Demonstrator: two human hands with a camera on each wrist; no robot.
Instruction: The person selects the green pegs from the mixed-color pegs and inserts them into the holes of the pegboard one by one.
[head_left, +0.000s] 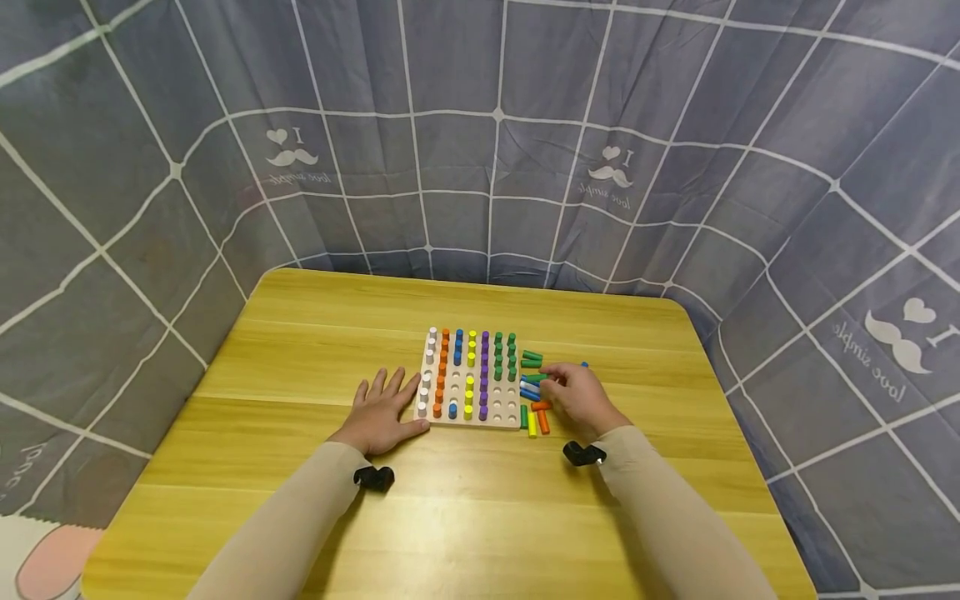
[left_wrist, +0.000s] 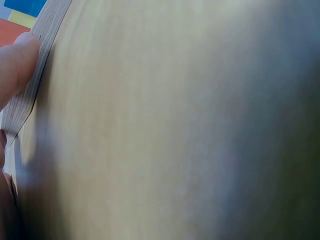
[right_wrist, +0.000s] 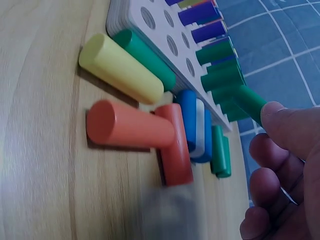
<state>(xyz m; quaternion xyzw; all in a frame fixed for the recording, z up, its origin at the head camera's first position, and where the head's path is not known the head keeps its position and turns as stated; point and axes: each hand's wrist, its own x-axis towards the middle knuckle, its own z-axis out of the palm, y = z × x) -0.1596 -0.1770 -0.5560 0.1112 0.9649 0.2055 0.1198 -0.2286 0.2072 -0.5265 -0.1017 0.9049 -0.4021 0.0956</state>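
Observation:
A wooden pegboard holds upright pegs in columns of white, orange, blue, yellow, purple and green, with bare holes near its right front. My left hand lies flat with spread fingers at the board's left edge; in the left wrist view its thumb touches the board's side. Just right of the board, my right hand pinches a green peg between thumb and finger, above the table. Below it in the right wrist view lie a yellow peg, orange pegs, and blue, white and green ones.
The wooden table extends around the board. Another blue peg lies beyond my right hand. A grey curtain with white lines hangs behind the table and along both sides.

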